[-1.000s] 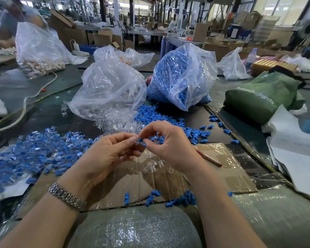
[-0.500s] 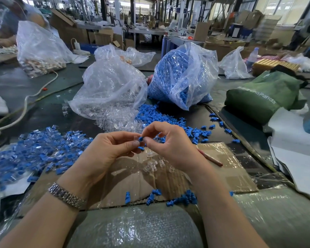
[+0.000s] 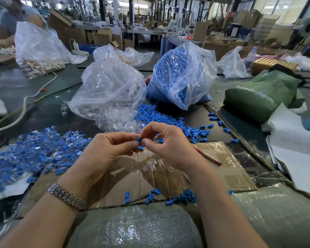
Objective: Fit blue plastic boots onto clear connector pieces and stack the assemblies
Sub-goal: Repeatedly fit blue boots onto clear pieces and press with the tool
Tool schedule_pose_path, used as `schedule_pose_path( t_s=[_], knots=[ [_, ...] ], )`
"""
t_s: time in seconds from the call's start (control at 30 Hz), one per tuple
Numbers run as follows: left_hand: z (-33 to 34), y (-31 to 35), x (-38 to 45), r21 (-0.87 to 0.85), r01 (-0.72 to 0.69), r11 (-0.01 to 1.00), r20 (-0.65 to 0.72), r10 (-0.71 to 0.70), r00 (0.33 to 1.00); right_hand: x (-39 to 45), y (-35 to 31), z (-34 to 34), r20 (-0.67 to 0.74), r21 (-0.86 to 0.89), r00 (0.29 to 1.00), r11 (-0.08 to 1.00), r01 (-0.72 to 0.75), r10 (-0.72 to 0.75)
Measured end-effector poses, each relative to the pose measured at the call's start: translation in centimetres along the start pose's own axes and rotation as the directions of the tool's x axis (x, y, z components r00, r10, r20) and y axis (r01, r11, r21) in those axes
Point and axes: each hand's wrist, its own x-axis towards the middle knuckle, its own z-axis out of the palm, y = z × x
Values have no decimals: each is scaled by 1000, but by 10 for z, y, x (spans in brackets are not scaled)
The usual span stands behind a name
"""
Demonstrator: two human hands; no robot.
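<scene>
My left hand (image 3: 106, 149) and my right hand (image 3: 168, 142) meet above a taped cardboard sheet (image 3: 222, 169). Together their fingertips pinch one small blue boot (image 3: 139, 139); whether a clear connector is in it I cannot tell. A second blue piece (image 3: 140, 148) shows under my left fingers. Several clear connectors (image 3: 151, 165) lie on the cardboard below my hands. A heap of assembled blue-and-clear pieces (image 3: 34, 151) lies to the left. Loose blue boots (image 3: 168, 120) spill from a blue-filled bag (image 3: 179, 77), and a clear bag (image 3: 107, 93) spills connectors.
Several blue boots (image 3: 179, 197) lie at the cardboard's near edge, beside bubble wrap (image 3: 132, 228). A red pencil (image 3: 208, 157) rests to the right. A green bag (image 3: 261, 93) and white sheets (image 3: 293, 158) occupy the right side. White cable (image 3: 23, 108) runs along the left.
A blue boot has appeared between my fingertips where a clear piece was pinched one second ago. Both hands stayed together over the cardboard, barely shifting.
</scene>
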Motion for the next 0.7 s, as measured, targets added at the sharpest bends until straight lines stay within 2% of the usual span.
schedule_pose_path(
  t_s=[0.07,0.13,0.17,0.23,0.3,0.37,0.43,0.57,0.7],
  knots=[
    [0,-1,1,-42,24,999,-15,-25,1000,-1,1,-7,-18,-13,999,999,-52,51],
    [-1,-2,2,-103,36,994,-55,-42,998,-1,8,-17,-124,-160,978,969,-189,170],
    [-2,-2,3,-130,31,991,-72,-41,997,-3,13,-23,-178,-297,945,900,-319,276],
    [-4,-2,4,-179,22,984,-89,-38,995,-8,22,-33,-224,-489,828,675,-552,515],
    [-6,-2,6,-210,19,978,-99,-40,994,-12,28,-37,-195,-567,732,534,-627,652],
    [-7,-2,7,-222,15,975,-111,-41,993,-13,32,-38,-169,-633,712,479,-609,682],
    [-8,-2,7,-232,12,973,-116,-40,992,-11,32,-36,-177,-661,733,472,-583,657],
    [-10,-2,7,-249,6,968,-111,-35,993,-9,31,-31,-204,-668,770,489,-561,605],
    [-10,0,6,-262,9,965,-120,-42,992,-6,37,-31,-216,-625,767,519,-584,604]
  ],
)
